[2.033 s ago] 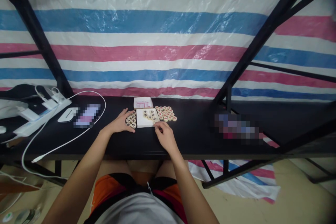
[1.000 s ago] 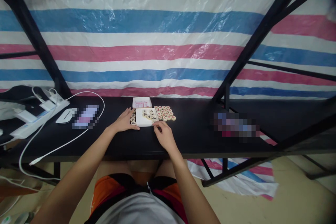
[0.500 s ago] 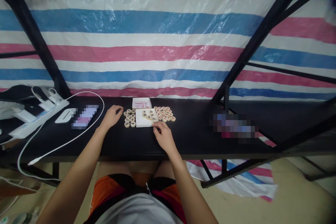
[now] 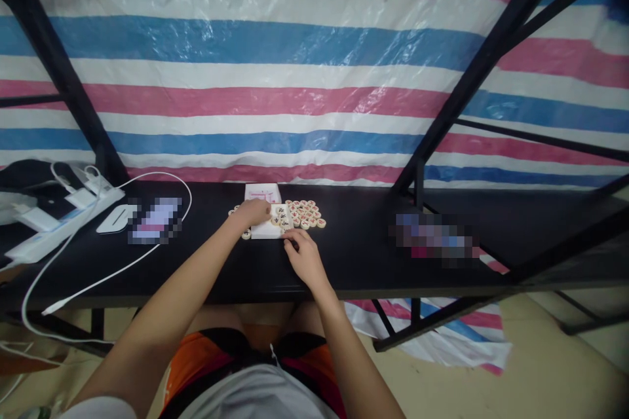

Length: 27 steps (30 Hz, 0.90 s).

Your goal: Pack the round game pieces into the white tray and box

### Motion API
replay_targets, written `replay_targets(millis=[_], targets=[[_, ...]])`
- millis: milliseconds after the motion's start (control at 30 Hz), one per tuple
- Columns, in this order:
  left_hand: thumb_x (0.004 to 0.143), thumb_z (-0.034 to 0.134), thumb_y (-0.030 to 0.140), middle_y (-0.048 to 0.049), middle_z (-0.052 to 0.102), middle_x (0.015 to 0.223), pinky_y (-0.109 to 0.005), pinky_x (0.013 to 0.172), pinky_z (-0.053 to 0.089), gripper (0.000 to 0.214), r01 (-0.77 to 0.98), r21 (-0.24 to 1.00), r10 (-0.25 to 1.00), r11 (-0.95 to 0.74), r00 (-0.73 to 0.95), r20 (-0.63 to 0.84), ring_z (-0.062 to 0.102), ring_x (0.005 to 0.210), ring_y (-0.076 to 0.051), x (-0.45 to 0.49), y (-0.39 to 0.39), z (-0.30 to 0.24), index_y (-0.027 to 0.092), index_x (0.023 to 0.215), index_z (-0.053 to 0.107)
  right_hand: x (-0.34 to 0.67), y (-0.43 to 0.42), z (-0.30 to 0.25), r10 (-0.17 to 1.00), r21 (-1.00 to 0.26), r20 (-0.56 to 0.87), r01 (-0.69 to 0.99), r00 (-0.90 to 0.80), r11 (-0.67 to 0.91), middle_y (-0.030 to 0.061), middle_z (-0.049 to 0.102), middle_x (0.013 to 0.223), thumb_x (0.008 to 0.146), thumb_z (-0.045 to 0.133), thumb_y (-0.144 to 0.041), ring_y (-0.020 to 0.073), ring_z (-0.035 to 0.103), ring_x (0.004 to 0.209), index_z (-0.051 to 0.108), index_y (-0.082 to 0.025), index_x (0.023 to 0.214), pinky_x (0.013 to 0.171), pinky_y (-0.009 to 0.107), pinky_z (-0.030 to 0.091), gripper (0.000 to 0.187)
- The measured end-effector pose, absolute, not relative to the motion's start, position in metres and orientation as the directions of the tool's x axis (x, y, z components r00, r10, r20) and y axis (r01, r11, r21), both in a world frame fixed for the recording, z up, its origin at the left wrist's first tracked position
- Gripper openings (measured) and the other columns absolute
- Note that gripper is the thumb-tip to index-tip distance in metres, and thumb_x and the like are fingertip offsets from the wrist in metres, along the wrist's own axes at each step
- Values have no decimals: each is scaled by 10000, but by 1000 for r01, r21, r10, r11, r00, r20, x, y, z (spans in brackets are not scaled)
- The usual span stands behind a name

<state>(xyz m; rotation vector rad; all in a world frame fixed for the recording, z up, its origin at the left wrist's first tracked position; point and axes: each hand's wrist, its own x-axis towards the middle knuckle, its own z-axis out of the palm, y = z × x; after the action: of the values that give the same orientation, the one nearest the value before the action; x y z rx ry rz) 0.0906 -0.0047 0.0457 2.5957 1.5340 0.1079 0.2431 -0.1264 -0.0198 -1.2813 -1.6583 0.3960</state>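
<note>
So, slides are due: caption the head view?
Left hand over a white box of xiangqi pieces, right hand at its near corner.

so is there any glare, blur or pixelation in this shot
Head view: glare streaks the striped sheet; head view: pixelation covers the lilac thing and the multicoloured thing on the right; head view: the red-marked pieces look soft, their markings hard to read.

The striped sheet point(image 4: 275, 46) is glossy plastic (wrinkled) — the desk point(image 4: 363, 236) smooth.
</note>
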Motion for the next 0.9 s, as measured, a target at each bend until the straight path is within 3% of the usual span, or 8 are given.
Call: replay_targets(millis=[367, 533, 733, 900], targets=[[666, 655, 324, -103, 703, 926, -330, 745, 464, 224, 875, 181, 888, -449, 459, -13, 641, 875, -274, 95, -1, 39, 204, 853, 684, 243, -126, -20, 873, -730, 487, 556, 16, 397, 58, 619, 963, 816, 455, -181, 190, 596, 926, 650, -213, 877, 856, 333, 474, 207], [699, 580, 283, -103, 692, 923, -326, 738, 457, 207, 864, 198, 885, -462, 464, 38, 629, 887, -271, 94, -8, 43, 192, 864, 667, 244, -126, -20, 875, -728, 484, 560, 11, 396, 60, 618, 966, 813, 457, -178, 189, 596, 926, 648, -205, 875, 858, 334, 472, 203], [712, 566, 268, -49, 647, 909, -288, 717, 460, 279, 760, 432, 866, -485, 348, 359, 609, 791, -193, 47, -14, 42, 200, 975, 627, 243, -126, -20, 877, -734, 480, 554, 16, 392, 61, 621, 964, 816, 460, -179, 193, 598, 927, 645, -205, 881, 862, 340, 473, 198], [749, 561, 327, -29, 604, 884, -272, 695, 491, 274, 654, 645, 913, -395, 203, 353, 613, 715, -150, 2, -16, 23, 187, 978, 618, 243, -126, -20, 878, -737, 478, 554, 20, 388, 63, 624, 958, 820, 457, -189, 195, 599, 910, 647, -208, 886, 845, 345, 479, 202]])
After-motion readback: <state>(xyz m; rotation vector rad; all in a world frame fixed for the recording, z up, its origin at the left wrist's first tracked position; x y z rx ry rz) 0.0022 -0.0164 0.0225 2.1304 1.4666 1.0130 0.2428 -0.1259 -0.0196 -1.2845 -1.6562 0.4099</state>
